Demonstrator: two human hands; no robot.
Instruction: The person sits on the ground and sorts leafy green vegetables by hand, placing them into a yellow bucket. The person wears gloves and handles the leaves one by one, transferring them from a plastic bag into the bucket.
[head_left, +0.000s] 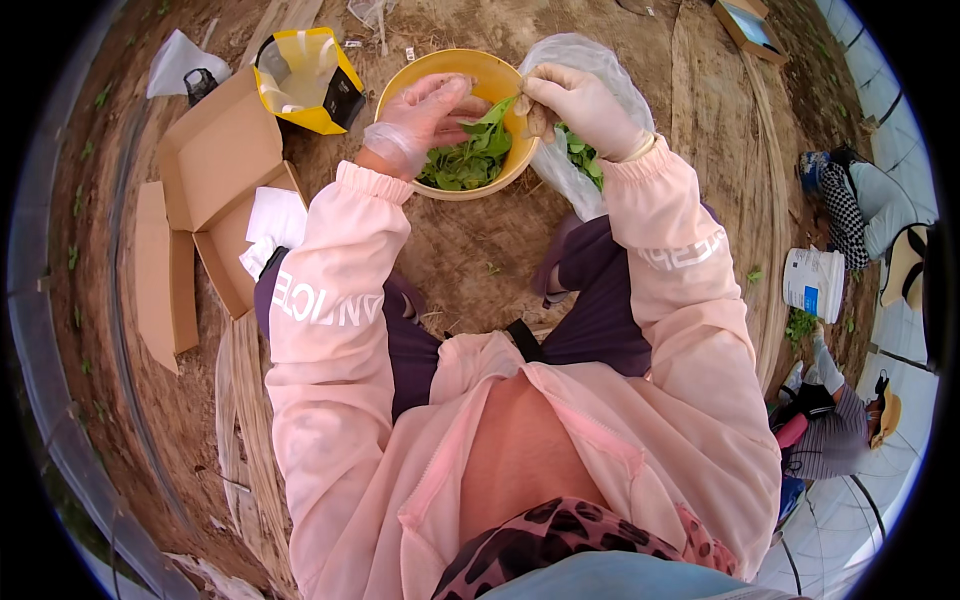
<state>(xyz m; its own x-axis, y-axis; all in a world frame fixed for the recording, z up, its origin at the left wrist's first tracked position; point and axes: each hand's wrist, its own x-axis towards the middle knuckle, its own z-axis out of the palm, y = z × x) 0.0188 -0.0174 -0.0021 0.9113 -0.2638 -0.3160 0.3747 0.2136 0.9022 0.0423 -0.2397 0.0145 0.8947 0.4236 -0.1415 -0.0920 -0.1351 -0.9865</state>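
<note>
A yellow plastic bowl (450, 61) stands on the soil before me, with leafy green seedlings (469, 161) inside. My left hand (420, 116), in a clear thin glove, is over the bowl's left side, its fingers spread apart beside the leaves; whether it touches any is unclear. At the bowl's right rim my right hand (566, 101), in a whitish glove, pinches a leafy green plant by its lower end, the leaves reaching into the bowl. Under and behind my right hand lies a clear plastic bag (592, 52) with more green leaves (581, 156) in it.
On the left are an opened cardboard box (217, 150), white paper (277, 217), a yellow and black bag (300, 75) and a white plastic bag (180, 64). Another small box (750, 30) lies at the upper right. Two people work at the right, near a white bucket (814, 285).
</note>
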